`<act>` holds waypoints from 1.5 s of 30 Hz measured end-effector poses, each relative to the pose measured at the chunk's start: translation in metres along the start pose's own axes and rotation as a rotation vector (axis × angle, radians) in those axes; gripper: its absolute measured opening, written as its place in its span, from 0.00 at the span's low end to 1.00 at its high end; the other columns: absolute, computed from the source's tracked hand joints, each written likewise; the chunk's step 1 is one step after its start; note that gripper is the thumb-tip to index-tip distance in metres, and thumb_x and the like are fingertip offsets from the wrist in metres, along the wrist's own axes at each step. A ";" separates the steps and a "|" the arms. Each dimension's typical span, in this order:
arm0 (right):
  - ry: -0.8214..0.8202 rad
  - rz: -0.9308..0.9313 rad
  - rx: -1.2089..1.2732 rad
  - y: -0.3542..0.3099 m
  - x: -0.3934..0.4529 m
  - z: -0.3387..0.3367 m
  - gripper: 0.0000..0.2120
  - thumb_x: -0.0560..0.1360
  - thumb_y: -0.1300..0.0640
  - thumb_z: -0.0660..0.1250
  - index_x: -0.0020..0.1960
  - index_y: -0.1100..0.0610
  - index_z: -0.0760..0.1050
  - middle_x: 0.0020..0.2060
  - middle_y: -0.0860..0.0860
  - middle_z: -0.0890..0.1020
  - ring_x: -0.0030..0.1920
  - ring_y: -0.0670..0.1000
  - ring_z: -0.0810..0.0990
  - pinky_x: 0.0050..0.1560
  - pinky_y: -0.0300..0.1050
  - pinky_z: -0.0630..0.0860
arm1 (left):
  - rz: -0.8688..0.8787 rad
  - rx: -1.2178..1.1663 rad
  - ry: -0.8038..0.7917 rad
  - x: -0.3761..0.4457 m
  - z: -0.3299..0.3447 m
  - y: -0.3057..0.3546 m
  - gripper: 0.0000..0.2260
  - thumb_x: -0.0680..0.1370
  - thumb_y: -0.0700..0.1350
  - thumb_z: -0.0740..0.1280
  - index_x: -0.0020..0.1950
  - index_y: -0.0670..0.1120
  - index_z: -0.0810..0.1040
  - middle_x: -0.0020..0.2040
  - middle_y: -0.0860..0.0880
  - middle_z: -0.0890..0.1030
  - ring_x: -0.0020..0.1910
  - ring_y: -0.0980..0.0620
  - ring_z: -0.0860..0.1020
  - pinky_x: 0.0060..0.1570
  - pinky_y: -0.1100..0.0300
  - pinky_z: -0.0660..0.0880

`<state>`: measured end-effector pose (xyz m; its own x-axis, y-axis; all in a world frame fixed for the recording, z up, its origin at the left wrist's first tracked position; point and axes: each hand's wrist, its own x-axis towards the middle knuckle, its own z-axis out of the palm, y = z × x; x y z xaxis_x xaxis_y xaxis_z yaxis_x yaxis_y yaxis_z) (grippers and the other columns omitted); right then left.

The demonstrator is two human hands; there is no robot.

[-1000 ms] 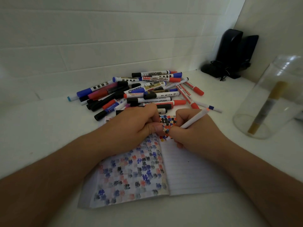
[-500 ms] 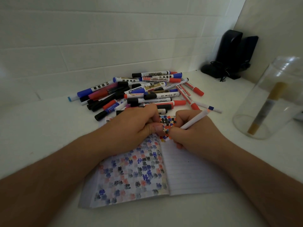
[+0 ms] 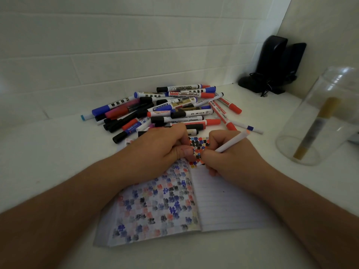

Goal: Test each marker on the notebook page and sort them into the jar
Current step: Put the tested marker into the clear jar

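An open notebook (image 3: pixel 223 202) lies in front of me, its left page and top of the right page covered in coloured blots. My right hand (image 3: pixel 231 158) grips a thin white marker (image 3: pixel 231 142) with an orange end, its tip down on the right page near the spine. My left hand (image 3: pixel 163 152) rests as a fist on the left page's top edge; I cannot see anything inside it. Behind the notebook lies a pile of markers (image 3: pixel 167 109). A clear jar (image 3: pixel 322 117) stands at the right with one gold-capped marker (image 3: pixel 314 129) leaning inside.
Two black speakers (image 3: pixel 275 63) with a cable stand in the back right corner against the tiled wall. A thin white pen with a blue band (image 3: pixel 246 128) lies between the pile and the jar. White tabletop stretches left of the notebook.
The marker in my right hand has shifted very slightly on the page. Both hands stay where they were.
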<state>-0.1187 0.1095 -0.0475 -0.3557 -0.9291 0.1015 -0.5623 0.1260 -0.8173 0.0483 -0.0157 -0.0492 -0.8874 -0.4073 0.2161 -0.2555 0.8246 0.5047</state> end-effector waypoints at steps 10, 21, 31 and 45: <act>0.038 0.025 0.064 0.003 0.002 -0.002 0.11 0.73 0.66 0.69 0.34 0.63 0.70 0.26 0.57 0.81 0.26 0.52 0.81 0.28 0.43 0.76 | -0.011 -0.066 -0.024 -0.001 -0.002 0.004 0.14 0.77 0.64 0.55 0.51 0.56 0.71 0.51 0.62 0.85 0.51 0.63 0.81 0.49 0.55 0.79; 0.004 0.036 0.086 -0.002 0.000 -0.006 0.12 0.75 0.66 0.69 0.34 0.60 0.71 0.25 0.57 0.80 0.25 0.49 0.78 0.26 0.37 0.72 | -0.015 -0.130 -0.029 -0.002 -0.004 0.006 0.15 0.77 0.62 0.56 0.52 0.54 0.73 0.50 0.64 0.85 0.51 0.67 0.81 0.47 0.66 0.78; -0.038 0.090 0.898 0.004 0.002 -0.036 0.04 0.72 0.60 0.71 0.41 0.56 0.76 0.30 0.53 0.74 0.28 0.49 0.72 0.25 0.36 0.69 | -0.074 -0.264 0.162 -0.003 -0.012 0.005 0.06 0.78 0.57 0.63 0.50 0.60 0.78 0.46 0.65 0.83 0.47 0.65 0.81 0.48 0.72 0.75; -0.110 0.105 1.001 0.006 0.003 -0.030 0.07 0.69 0.61 0.62 0.42 0.59 0.79 0.32 0.56 0.79 0.32 0.51 0.77 0.31 0.41 0.77 | -0.104 -0.332 0.251 -0.002 -0.010 0.011 0.10 0.75 0.48 0.75 0.51 0.62 0.81 0.49 0.71 0.81 0.48 0.70 0.80 0.46 0.78 0.73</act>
<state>-0.1458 0.1176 -0.0355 -0.2677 -0.9634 -0.0101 0.3706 -0.0933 -0.9241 0.0508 -0.0101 -0.0359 -0.7324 -0.5978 0.3259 -0.1646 0.6199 0.7673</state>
